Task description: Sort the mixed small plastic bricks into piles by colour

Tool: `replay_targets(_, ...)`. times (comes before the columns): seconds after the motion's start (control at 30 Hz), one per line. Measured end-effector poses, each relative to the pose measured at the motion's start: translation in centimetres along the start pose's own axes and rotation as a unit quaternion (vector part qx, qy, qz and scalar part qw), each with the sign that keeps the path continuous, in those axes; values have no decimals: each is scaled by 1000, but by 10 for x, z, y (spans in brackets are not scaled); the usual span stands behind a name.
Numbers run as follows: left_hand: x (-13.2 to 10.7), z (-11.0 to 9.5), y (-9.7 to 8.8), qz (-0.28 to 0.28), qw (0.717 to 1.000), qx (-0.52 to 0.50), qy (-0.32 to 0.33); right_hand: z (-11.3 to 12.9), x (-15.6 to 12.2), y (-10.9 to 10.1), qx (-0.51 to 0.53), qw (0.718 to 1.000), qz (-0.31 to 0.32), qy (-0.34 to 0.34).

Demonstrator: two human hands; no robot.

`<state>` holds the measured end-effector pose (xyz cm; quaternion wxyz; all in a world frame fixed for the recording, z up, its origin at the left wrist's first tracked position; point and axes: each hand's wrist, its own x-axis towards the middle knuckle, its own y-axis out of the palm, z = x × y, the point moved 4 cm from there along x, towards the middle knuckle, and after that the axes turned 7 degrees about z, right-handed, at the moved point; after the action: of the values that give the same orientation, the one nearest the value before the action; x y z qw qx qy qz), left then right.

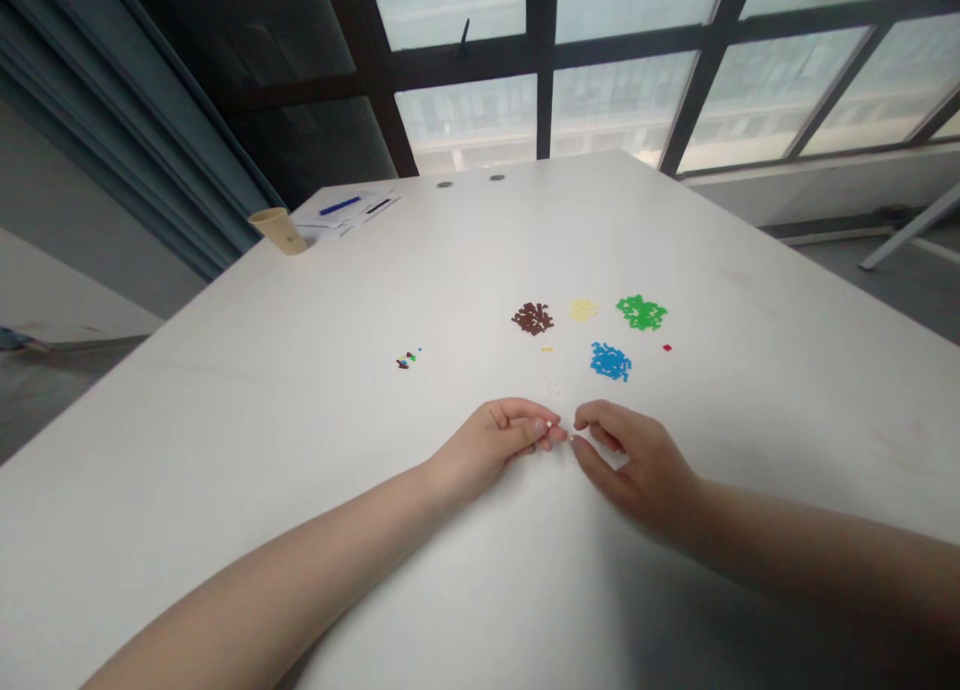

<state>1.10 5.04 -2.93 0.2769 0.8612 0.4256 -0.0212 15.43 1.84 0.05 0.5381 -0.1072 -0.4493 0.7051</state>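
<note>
My left hand [499, 445] pinches a tiny white plastic brick [551, 430] between thumb and fingertips. Just to its right, my right hand [630, 465] rests with thumb and forefinger slightly apart, and I see nothing between them. A few faint white bricks [551, 385] lie just beyond my hands. Farther off lie piles of brown bricks [532, 318], pale yellow bricks [583, 309], green bricks [641, 312] and blue bricks [610, 361]. One red brick [667, 347] sits alone.
The white table [300, 390] runs under everything, with a small mixed cluster of bricks [407, 360] to the left. At the far end stand a tan paper cup [277, 230] and papers with pens [345, 210]. Large windows [615, 100] lie beyond.
</note>
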Motion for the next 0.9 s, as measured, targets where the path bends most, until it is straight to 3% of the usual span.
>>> replay_targets(0.17, 0, 0, 1, 10, 999, 30, 12, 3, -2, 0, 20, 998, -45, -42)
replay_targets(0.37, 1, 6, 3, 54, 999, -6, 5, 5, -2, 1, 22, 996, -50, -66)
replay_targets(0.7, 0, 9, 4, 78, 997, 9, -16, 4, -3, 2, 29, 992, -52, -108)
replay_targets(0.9, 0, 10, 3, 52, 998, 2, -32, 3, -4, 2, 30, 993, -52, -105)
